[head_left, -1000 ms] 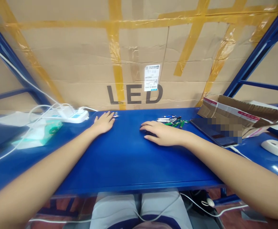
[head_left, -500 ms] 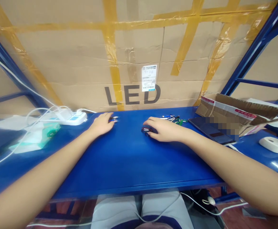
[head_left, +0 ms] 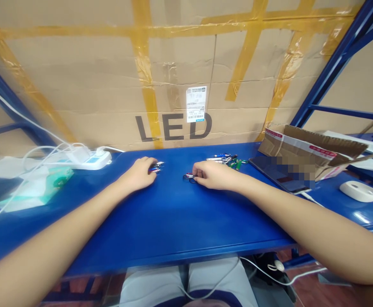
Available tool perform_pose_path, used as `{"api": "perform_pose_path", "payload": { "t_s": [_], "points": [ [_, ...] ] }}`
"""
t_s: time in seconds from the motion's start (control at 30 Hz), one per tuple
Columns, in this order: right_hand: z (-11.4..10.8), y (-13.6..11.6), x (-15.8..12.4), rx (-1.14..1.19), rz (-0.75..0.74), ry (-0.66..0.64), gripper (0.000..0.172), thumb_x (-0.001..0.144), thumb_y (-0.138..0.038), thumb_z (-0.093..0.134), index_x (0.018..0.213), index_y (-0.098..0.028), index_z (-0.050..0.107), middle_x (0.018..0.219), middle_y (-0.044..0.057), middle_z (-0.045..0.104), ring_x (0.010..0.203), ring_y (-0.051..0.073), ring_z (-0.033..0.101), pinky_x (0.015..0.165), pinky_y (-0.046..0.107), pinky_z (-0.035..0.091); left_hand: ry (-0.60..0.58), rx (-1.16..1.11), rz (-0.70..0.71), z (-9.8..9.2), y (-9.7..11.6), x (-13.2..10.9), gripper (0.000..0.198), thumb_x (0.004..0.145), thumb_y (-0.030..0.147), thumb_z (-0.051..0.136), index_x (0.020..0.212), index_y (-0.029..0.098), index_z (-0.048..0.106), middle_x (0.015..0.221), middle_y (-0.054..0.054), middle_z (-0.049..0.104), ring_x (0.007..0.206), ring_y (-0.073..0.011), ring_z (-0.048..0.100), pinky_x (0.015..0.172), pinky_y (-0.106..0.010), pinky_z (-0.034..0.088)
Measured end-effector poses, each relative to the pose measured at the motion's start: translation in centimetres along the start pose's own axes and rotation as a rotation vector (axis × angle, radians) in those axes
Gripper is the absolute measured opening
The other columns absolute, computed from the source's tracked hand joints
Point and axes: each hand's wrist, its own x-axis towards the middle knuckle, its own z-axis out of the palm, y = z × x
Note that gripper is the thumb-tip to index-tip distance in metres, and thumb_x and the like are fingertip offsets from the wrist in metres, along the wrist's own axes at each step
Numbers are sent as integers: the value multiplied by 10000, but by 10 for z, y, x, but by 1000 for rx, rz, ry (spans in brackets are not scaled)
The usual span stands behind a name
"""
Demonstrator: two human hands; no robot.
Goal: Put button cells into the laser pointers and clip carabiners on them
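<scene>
My left hand (head_left: 140, 172) rests on the blue tabletop with its fingers curled round several small shiny metal pieces (head_left: 157, 167), silver and blue, whose ends stick out at the fingertips. Facing it, my right hand (head_left: 212, 174) has its fingers drawn together on a small dark-red and silver clip with a ring (head_left: 189, 177). Its exact kind is too small to make out. Just behind the right hand lies a loose pile of similar clips (head_left: 234, 162), green, silver and blue, partly covered by that hand.
A dark phone (head_left: 277, 174) lies beside an open cardboard box (head_left: 314, 149) on the right, with a white mouse (head_left: 361, 191) nearer me. On the left are a white power strip (head_left: 98, 160) with cables and a green-white plastic packet (head_left: 42, 187). A large taped carton (head_left: 109, 94) stands behind.
My right hand's fingers have closed in on the dark-red clip, which they only lay over before. The left hand has barely moved. The whole view has shifted slightly.
</scene>
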Motion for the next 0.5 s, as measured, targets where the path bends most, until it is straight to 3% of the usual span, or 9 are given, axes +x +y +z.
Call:
{"api": "perform_pose_path", "payload": {
  "t_s": [0.17,0.33,0.5],
  "points": [
    [7,-4,3,144,27,34,73,860,-164,604,931,-183,603,818,33,718,695,151,634,626,239,437,3,-38,19,2,6,-2,504,807,295,505,1290,182,596,1291,-114,620,1221,-298,565,1092,-427,427],
    [0,8,5,183,146,159,54,863,-238,631,882,-194,606,817,24,726,703,149,649,619,237,437,33,-20,18,3,7,-3,511,815,304,501,1300,169,590,1317,-128,586,1233,-313,534,1108,-460,401],
    [-2,11,6,75,135,44,72,851,-265,655,880,-199,660,851,28,737,707,153,643,598,238,414,68,-56,41,1,10,-5,422,810,282,506,1205,187,621,1261,-107,607,1215,-298,542,1104,-446,406]
  ]
}}
